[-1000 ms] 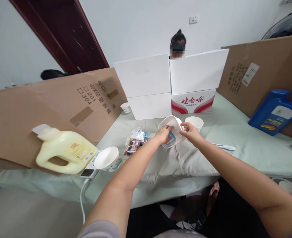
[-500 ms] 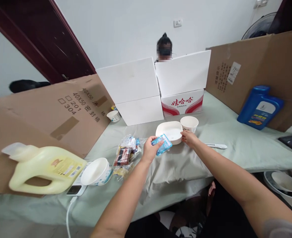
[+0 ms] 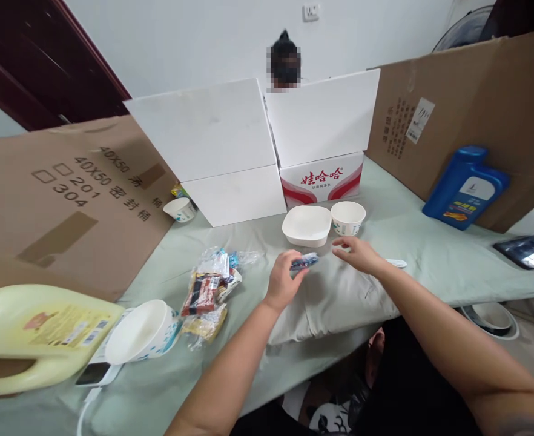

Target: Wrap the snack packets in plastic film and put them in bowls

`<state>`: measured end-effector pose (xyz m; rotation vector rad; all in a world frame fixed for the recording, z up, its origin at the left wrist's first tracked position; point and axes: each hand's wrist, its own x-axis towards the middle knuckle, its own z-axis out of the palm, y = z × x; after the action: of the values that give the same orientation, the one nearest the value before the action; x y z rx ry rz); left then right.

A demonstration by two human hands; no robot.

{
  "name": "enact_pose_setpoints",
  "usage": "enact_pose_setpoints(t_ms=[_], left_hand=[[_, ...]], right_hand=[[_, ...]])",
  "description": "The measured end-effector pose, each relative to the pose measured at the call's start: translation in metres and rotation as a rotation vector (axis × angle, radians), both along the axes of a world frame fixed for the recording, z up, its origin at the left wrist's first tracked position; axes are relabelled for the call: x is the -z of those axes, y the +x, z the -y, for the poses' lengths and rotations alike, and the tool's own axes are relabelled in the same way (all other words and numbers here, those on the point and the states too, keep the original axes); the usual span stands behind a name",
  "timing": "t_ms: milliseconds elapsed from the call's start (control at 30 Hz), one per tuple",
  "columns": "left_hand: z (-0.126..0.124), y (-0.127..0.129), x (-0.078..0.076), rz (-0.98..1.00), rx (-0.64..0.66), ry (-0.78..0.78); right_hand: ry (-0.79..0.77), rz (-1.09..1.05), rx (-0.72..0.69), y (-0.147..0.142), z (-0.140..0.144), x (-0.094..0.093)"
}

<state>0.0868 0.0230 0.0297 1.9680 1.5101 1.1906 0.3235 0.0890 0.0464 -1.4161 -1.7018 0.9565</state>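
Yellow plastic jug (image 3: 35,330) lay at the table's (image 3: 430,254) 8 o'clock edge, one cup (image 3: 142,330) beside it and one pile of snack packets (image 3: 207,287) further right. At centre, the left hand (image 3: 285,281) pinched one blue sachet (image 3: 304,261) in closed fingers; it looked light, soft and crinkly, likely slippery film, best taken by an edge. The right hand (image 3: 360,254) hovered at its 3 o'clock, fingers loose, grasping nothing. Two bowls (image 3: 306,225) sat at 12 o'clock; one blue bottle (image 3: 464,188) far right.

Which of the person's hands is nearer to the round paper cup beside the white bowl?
Right. The right hand lies open just below the round paper cup; the left hand, gripping a blue packet, is farther down-left.
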Motion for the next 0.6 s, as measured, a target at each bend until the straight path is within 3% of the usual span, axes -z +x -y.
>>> enact_pose_setpoints(t_ms=[67, 133, 233, 300, 400, 500, 600], left_hand=[[0.010, 0.000, 0.005, -0.235, 0.225, 0.032], [0.020, -0.002, 0.013, -0.330, 0.369, 0.028], [0.030, -0.009, 0.023, -0.236, 0.299, 0.095], [0.031, -0.016, 0.026, -0.143, 0.163, 0.166], [0.030, -0.023, 0.028, -0.093, 0.063, 0.213], [0.030, -0.022, 0.026, -0.149, 0.123, 0.194], [0.031, -0.017, 0.024, -0.248, 0.215, 0.169]], right_hand=[[0.068, 0.407, -0.113, 0.027, 0.013, -0.010], [0.023, 0.813, -0.138, 0.051, 0.019, -0.020], [-0.183, 1.135, -0.136, 0.072, 0.014, -0.027], [-0.223, 1.158, -0.171, 0.071, 0.010, -0.026], [-0.030, 0.984, -0.224, 0.046, 0.017, -0.022], [0.218, 0.695, -0.352, 0.008, 0.037, -0.021], [0.283, 0.684, -0.486, -0.009, 0.049, -0.022]])
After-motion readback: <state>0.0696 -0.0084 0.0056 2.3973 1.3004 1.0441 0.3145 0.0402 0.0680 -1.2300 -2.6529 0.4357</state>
